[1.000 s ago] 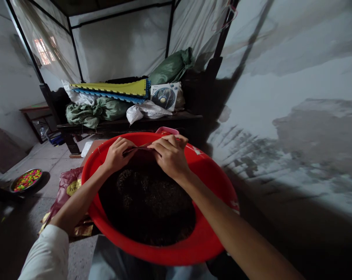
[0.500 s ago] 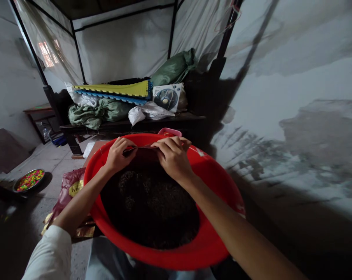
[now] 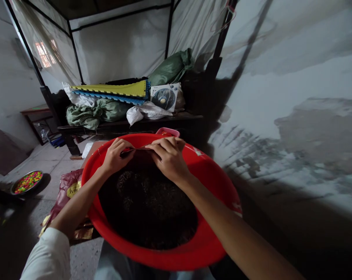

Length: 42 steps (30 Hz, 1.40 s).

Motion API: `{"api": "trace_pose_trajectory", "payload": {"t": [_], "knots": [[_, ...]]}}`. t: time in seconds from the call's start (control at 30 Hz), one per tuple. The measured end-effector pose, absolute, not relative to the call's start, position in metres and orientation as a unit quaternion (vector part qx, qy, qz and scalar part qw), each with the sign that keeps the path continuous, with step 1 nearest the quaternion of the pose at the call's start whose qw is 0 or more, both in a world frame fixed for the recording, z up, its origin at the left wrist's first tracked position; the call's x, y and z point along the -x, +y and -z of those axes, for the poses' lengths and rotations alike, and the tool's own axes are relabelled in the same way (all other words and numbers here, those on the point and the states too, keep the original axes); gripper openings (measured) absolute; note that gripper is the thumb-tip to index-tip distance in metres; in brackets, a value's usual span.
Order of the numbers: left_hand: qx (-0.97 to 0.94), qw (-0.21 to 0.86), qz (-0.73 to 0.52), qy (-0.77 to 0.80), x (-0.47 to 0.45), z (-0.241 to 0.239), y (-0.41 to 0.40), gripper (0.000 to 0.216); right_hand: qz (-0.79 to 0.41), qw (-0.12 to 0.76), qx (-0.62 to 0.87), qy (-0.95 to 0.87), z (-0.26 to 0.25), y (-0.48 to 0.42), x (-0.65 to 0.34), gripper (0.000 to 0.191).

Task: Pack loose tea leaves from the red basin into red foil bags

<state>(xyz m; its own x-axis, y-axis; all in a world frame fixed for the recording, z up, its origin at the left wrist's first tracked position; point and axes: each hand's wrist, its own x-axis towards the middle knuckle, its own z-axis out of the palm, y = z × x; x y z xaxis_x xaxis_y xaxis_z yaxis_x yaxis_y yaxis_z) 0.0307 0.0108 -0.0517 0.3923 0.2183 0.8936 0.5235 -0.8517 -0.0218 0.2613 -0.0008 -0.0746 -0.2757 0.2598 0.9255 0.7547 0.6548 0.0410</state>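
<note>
A big red plastic basin point(image 3: 216, 179) stands in front of me, holding dark, dry, clumped loose material point(image 3: 164, 206) that is too dim to name. Over its far side my left hand point(image 3: 116, 156) and my right hand point(image 3: 168, 158) pinch a thin flat dark packet point(image 3: 140, 148) between them, seen nearly edge-on. Both hands have fingers and thumb closed on its upper edge, a short gap apart. What the packet contains, if anything, is hidden.
Left of the basin lie a maroon bag point(image 3: 66, 188) and gold wrappers point(image 3: 84, 233). A metal bowl of colourful pieces point(image 3: 27, 182) sits on the floor. Behind, a dark bed frame point(image 3: 129, 127) bears sacks, foam mats point(image 3: 111, 90) and a fan point(image 3: 164, 98). A stained wall point(image 3: 310, 136) stands right.
The view has shifted slightly, so the surroundings sit a little farther left. Both hands keep their pinch on the packet over the basin, with the right fingers slightly closer to the left.
</note>
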Motion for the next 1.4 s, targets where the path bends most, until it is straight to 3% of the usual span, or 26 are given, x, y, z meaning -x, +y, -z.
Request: {"api": "trace_pose_trajectory", "payload": {"t": [1.07, 1.4], "knots": [[0.835, 0.088, 0.515, -0.171, -0.036, 0.052, 0.008, 0.003, 0.243, 0.485, 0.338, -0.770, 0.068, -0.006, -0.264, 0.015], [0.831, 0.120, 0.498, -0.216, -0.030, 0.050, 0.008, 0.007, 0.261, 0.482, 0.357, -0.756, 0.069, -0.001, -0.271, 0.016]]}}
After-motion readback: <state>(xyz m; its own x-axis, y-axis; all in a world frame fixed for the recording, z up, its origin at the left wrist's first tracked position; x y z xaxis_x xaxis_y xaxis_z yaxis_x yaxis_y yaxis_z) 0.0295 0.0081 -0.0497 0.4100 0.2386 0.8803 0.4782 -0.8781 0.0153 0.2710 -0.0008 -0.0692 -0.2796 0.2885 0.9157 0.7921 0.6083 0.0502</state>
